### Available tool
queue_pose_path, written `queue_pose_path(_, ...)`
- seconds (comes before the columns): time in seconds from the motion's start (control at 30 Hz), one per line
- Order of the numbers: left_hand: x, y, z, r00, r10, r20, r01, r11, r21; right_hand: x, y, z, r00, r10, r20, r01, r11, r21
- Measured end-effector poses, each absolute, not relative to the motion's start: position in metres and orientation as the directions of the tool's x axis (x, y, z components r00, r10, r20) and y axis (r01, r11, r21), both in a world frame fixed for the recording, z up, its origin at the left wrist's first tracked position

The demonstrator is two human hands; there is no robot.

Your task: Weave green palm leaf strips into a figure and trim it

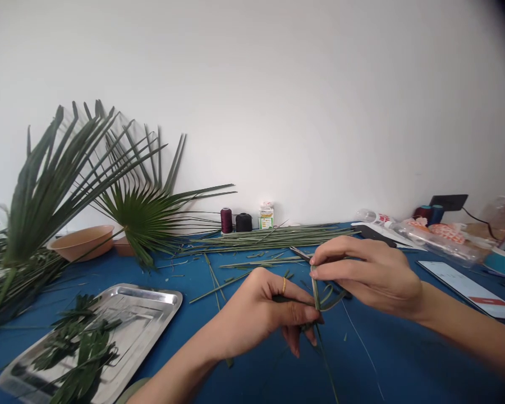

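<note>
My left hand (278, 306), with a gold ring on one finger, is closed around a small bundle of folded green palm leaf strips. The thumb and index finger pinch it where the strips cross. My right hand (368, 275) pinches the upper end of a palm leaf strip (315, 289) that rises from the left hand's grip. Curled strip ends (334, 300) loop out beneath the right fingers. A thin strip (328, 362) hangs down below the left hand. The blades of scissors (299, 253) show just beyond the right fingertips; their handles are hidden.
A metal tray (168, 306) with woven leaf pieces lies at left. Fan palm leaves (145, 216) lean on the wall beside an orange bowl (84, 242). Cut strips (269, 238), thread spools (226, 220) and a small box (266, 216) lie behind. A phone (471, 289) rests at right.
</note>
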State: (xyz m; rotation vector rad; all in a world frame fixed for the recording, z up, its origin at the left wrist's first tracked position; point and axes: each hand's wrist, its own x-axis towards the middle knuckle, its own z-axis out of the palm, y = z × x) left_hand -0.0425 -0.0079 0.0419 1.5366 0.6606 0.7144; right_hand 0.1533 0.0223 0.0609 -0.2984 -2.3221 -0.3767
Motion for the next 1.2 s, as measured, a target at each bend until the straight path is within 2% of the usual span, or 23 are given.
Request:
queue_pose_path(0.1, -0.042, -0.008, 0.042, 0.618, 0.782, 0.081, 0.003, -0.106, 0.994, 0.154, 0.024, 0.06, -0.716, 0.065, 0.695, 0.314, 0.919, 0.238)
queue_pose_path(0.2, -0.041, -0.008, 0.042, 0.592, 0.796, 0.128, -0.001, -0.159, 0.987, 0.154, 0.025, 0.06, -0.716, 0.094, 0.692, 0.287, 0.943, 0.169)
queue_pose_path(0.27, -0.04, -0.009, 0.042, 0.555, 0.807, 0.2, 0.007, -0.244, 0.97, 0.151, 0.024, 0.059, -0.686, 0.175, 0.706, 0.273, 0.962, 0.028)
queue_pose_path(0.37, -0.038, -0.011, 0.039, 0.43, 0.804, 0.41, 0.095, -0.492, 0.866, 0.146, 0.022, 0.056, -0.608, 0.359, 0.708, 0.266, 0.932, -0.245)
queue_pose_path(0.5, -0.035, -0.01, 0.033, 0.252, 0.685, 0.684, 0.293, -0.727, 0.621, 0.138, 0.02, 0.05, -0.476, 0.671, 0.569, 0.272, 0.727, -0.63)
queue_pose_path(0.6, -0.033, -0.007, 0.027, 0.242, 0.598, 0.764, 0.326, -0.792, 0.516, 0.134, 0.02, 0.044, -0.42, 0.783, 0.459, 0.235, 0.582, -0.779)
queue_pose_path(0.77, -0.032, -0.003, 0.021, 0.238, 0.539, 0.808, 0.321, -0.829, 0.459, 0.131, 0.025, 0.036, -0.365, 0.816, 0.449, 0.214, 0.543, -0.812)
queue_pose_path(0.9, -0.031, 0.001, 0.015, 0.228, 0.491, 0.84, 0.449, -0.819, 0.357, 0.137, 0.025, 0.041, -0.223, 0.822, 0.525, 0.252, 0.569, -0.783)
queue_pose_path(0.97, -0.031, 0.003, 0.01, 0.282, 0.46, 0.842, 0.549, -0.797, 0.251, 0.14, 0.021, 0.05, -0.14, 0.799, 0.584, 0.322, 0.595, -0.737)
queue_pose_path(1.03, -0.031, 0.004, 0.007, 0.365, 0.412, 0.835, 0.651, -0.754, 0.087, 0.141, 0.016, 0.062, -0.171, 0.776, 0.607, 0.443, 0.611, -0.656)
queue_pose_path(1.13, -0.03, 0.004, 0.003, 0.439, 0.32, 0.839, 0.768, -0.618, -0.167, 0.138, 0.008, 0.074, -0.313, 0.807, 0.502, 0.629, 0.572, -0.527)
queue_pose_path(1.2, -0.03, 0.004, 0.001, 0.46, 0.267, 0.847, 0.807, -0.523, -0.274, 0.134, 0.004, 0.076, -0.331, 0.843, 0.423, 0.714, 0.517, -0.472)
